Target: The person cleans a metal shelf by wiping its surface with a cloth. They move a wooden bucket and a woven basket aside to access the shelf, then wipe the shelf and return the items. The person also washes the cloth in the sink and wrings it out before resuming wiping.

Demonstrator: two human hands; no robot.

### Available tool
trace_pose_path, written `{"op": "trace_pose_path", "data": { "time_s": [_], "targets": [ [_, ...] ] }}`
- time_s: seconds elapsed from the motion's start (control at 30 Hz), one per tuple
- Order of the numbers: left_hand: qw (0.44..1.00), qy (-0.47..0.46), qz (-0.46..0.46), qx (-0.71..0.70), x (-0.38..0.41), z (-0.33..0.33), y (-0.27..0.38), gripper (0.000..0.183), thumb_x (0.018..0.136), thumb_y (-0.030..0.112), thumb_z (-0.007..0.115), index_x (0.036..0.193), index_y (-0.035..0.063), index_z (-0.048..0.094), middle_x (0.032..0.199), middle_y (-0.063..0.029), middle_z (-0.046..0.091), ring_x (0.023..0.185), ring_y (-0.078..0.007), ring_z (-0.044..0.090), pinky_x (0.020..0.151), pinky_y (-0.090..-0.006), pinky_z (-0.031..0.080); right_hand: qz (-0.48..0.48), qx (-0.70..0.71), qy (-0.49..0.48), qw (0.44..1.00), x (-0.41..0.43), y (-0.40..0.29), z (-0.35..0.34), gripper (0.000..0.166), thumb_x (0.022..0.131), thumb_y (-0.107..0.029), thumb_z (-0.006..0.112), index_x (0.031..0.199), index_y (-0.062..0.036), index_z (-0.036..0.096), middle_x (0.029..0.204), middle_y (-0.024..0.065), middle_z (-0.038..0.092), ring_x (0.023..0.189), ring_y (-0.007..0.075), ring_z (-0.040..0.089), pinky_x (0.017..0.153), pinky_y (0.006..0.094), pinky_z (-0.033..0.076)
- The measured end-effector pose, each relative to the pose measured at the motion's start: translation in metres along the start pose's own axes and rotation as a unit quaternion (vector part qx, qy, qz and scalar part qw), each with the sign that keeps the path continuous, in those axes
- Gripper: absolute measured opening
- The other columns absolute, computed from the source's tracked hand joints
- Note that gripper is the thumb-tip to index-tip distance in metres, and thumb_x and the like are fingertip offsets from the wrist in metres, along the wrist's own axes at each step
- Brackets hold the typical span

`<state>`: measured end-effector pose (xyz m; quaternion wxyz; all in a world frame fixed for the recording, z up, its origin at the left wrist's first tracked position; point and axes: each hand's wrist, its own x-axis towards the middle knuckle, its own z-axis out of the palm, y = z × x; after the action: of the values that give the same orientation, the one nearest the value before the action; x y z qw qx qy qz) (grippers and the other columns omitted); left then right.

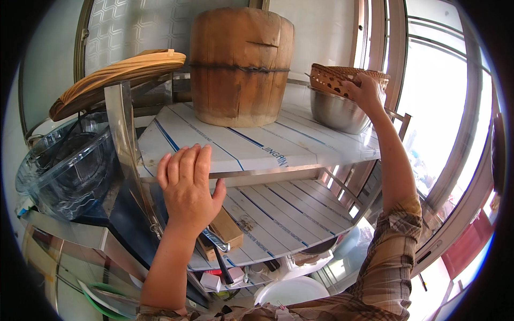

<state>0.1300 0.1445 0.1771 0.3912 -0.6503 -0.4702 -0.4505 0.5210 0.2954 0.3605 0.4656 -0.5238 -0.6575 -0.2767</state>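
Observation:
My right hand (364, 93) grips the rim of a brown woven bamboo basket (327, 80), thumb and fingers pinched on its near side. The basket sits in the mouth of a stainless steel bowl (337, 112) on the right of the upper metal shelf (249, 148). My left hand (186, 182) rests against that shelf's front edge, fingers over the top and thumb apart, with nothing held. Between the hands, further back, stands a tall wooden barrel (241, 76) bound with a dark wire. The basket's far side is partly hidden by my right hand.
A striped round wooden lid (120, 82) leans at the left, above a clear plastic basin (64, 168). A cardboard box (227, 230) and a dark-handled tool (221, 263) lie on the lower shelf (289, 212). Below is a white basin (291, 291). Window frames (441, 160) stand at right.

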Motion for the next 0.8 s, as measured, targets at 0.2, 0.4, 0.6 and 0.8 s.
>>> {"op": "trace_pose_path", "data": {
  "time_s": [0.2,0.4,0.6,0.8],
  "targets": [
    [1.0,0.003,0.001,-0.005,0.001,0.002,0.003,0.068,0.066,0.018,0.073,0.127,0.0084,0.044,0.119,-0.0109,0.05,0.117,-0.0271,0.044,0.107,-0.0473,0.022,-0.016,-0.045,-0.009,0.999,-0.025,-0.073,-0.034,0.032,0.08,-0.035,0.068,0.07,-0.0049,0.065,0.068,0.0091,0.064,0.061,0.0198,0.06,0.059,0.0356,0.047],
    [1.0,0.003,0.01,-0.002,0.001,-0.003,0.002,0.065,0.068,0.016,0.071,0.127,0.0083,0.045,0.12,-0.0115,0.051,0.116,-0.027,0.045,0.107,-0.0476,0.022,-0.148,-0.069,0.052,0.985,-0.037,-0.067,-0.051,0.028,0.084,-0.032,0.065,0.084,-0.0047,0.07,0.075,0.0082,0.066,0.066,0.0206,0.062,0.062,0.034,0.048],
    [1.0,0.009,0.014,0.007,0.002,0.0,0.002,0.061,0.07,0.02,0.068,0.126,0.0074,0.047,0.118,-0.0103,0.052,0.114,-0.0269,0.046,0.106,-0.0464,0.023,-0.06,0.058,0.073,0.994,-0.057,-0.031,-0.038,0.031,0.083,-0.038,0.067,0.089,-0.007,0.07,0.077,0.0079,0.067,0.064,0.0221,0.063,0.064,0.0353,0.05],
    [1.0,0.002,0.008,0.006,0.001,-0.001,0.002,0.067,0.068,0.017,0.071,0.128,0.0087,0.043,0.119,-0.0104,0.051,0.116,-0.0268,0.045,0.107,-0.0469,0.021,-0.062,0.107,0.225,0.967,-0.054,-0.023,-0.009,0.038,0.09,-0.036,0.059,0.078,-0.001,0.066,0.062,0.0108,0.06,0.056,0.0157,0.055,0.056,0.0317,0.045]
  ]
}}
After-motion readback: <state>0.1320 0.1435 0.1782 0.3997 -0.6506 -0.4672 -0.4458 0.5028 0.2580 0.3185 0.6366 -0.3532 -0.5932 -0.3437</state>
